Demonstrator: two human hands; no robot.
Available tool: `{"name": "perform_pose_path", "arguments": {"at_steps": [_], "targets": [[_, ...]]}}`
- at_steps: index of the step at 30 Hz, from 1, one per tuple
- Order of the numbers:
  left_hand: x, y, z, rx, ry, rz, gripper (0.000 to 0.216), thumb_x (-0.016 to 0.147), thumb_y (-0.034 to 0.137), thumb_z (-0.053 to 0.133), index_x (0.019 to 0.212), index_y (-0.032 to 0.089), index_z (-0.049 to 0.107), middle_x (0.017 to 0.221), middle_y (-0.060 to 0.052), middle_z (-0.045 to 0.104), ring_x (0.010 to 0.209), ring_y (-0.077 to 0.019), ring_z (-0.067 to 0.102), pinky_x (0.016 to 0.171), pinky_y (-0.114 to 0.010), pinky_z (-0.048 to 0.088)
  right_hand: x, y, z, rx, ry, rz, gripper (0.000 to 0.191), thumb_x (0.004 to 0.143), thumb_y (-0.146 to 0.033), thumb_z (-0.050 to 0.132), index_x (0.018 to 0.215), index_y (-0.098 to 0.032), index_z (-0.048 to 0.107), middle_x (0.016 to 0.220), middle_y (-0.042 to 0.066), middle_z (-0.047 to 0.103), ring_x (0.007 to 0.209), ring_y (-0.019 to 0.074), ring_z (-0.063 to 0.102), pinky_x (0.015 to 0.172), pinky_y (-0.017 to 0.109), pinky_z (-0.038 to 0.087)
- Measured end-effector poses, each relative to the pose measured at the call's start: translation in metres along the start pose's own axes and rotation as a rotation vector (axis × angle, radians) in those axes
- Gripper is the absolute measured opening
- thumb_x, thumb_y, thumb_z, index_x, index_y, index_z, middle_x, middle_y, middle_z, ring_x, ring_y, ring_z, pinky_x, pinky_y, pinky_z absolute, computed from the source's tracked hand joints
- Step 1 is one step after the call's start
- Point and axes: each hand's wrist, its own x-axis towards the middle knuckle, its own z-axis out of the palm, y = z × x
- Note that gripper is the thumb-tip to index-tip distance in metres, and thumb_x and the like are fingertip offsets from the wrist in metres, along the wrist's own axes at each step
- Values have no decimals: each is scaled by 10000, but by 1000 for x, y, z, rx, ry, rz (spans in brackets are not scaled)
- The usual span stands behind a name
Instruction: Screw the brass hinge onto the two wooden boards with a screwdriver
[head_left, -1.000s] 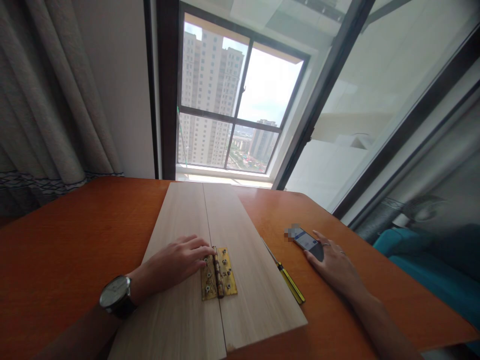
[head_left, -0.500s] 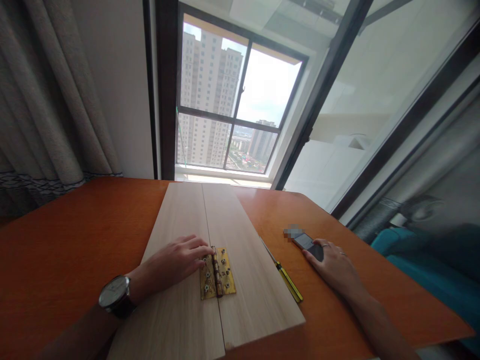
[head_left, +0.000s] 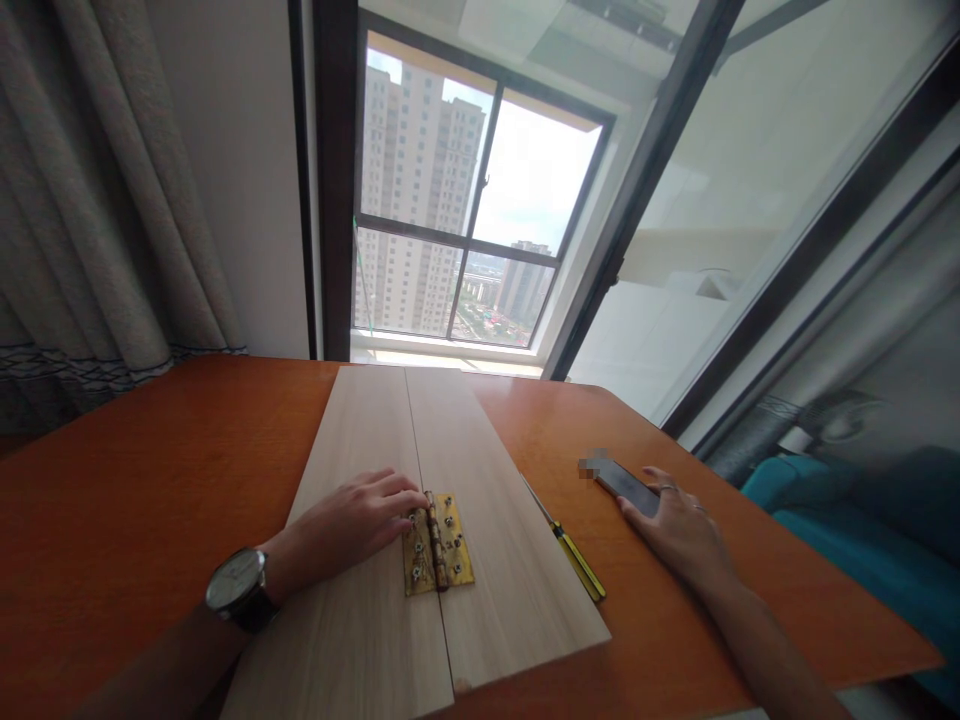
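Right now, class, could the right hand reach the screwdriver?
Probably yes: nothing visible stands between the right hand and the screwdriver beside the boards, though that hand may need to leave the phone first.

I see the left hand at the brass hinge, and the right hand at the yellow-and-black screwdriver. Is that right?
Not quite: the head view shows the right hand at the phone, not the screwdriver. The left hand is indeed at the brass hinge.

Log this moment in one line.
left hand: at hinge | right hand: at phone | boards: side by side, under hinge | screwdriver: beside boards
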Motion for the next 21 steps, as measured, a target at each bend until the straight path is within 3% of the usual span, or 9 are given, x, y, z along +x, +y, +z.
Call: {"name": "perform_pose_path", "arguments": {"at_steps": [4, 7, 8, 10, 12, 14, 16, 21], "targets": [[1, 2, -1, -6, -8, -12, 211, 950, 101, 581, 1124, 213, 621, 1111, -46, 676, 1007, -200, 620, 876, -302, 516, 3, 1, -9, 16, 63, 43, 751, 857, -571, 484, 1409, -62, 475, 1243, 297, 639, 1200, 514, 567, 910, 668, 464], [2, 3, -1, -1, -10, -17, 159, 935, 71, 586, 1024, 199, 618, 1101, -44, 674, 994, -198, 614, 871, -298, 511, -4, -14, -19, 90, 89, -30, 673, 880, -514, 465, 1385, -71, 498, 1364, 292, 572, 1284, 466, 521, 1016, 622, 428], [2, 3, -1, 2, -9, -17, 140, 938, 72, 584, 994, 196, 614, 1092, -44, 673, 985, -196, 612, 871, -297, 509, -10, -23, -23, 133, 59, -78, 594, 891, -487, 462, 1340, -107, 543, 1335, 253, 609, 1234, 412, 577, 1015, 556, 459], [2, 3, 0, 7, -9, -17, 121, 947, 76, 579, 959, 193, 606, 1080, -43, 672, 971, -192, 608, 867, -295, 505, -27, -44, -30, 225, -68, -187, 466, 918, -501, 459, 1183, -169, 651, 1088, 159, 731, 978, 306, 706, 887, 419, 551], [2, 3, 0, 5, -13, -19, 122, 946, 72, 581, 950, 192, 603, 1084, -41, 670, 964, -188, 604, 860, -291, 501, -49, -67, -37, 293, -196, -292, 423, 932, -528, 477, 1105, -215, 702, 947, 86, 754, 848, 246, 722, 772, 333, 573], [2, 3, 0, -2, -17, -26, 129, 940, 66, 592, 953, 194, 603, 1098, -41, 668, 972, -188, 600, 858, -287, 498, -69, -86, -44, 353, -348, -390, 382, 898, -496, 575, 1117, -217, 716, 1031, 91, 749, 912, 249, 719, 817, 330, 566], [2, 3, 0, -16, -18, -28, 123, 935, 75, 613, 960, 196, 606, 1115, -43, 667, 992, -191, 598, 870, -290, 496, -82, -96, -48, 379, -380, -367, 409, 863, -445, 619, 1171, -189, 702, 1121, 122, 733, 999, 277, 708, 903, 372, 543], [2, 3, -1, -29, -10, -30, 92, 942, 105, 625, 950, 195, 612, 1122, -47, 665, 997, -187, 606, 883, -289, 498, -80, -88, -40, 497, -476, -268, 400, 859, -410, 541, 1133, -168, 703, 861, 100, 766, 802, 278, 716, 733, 374, 561]]}}
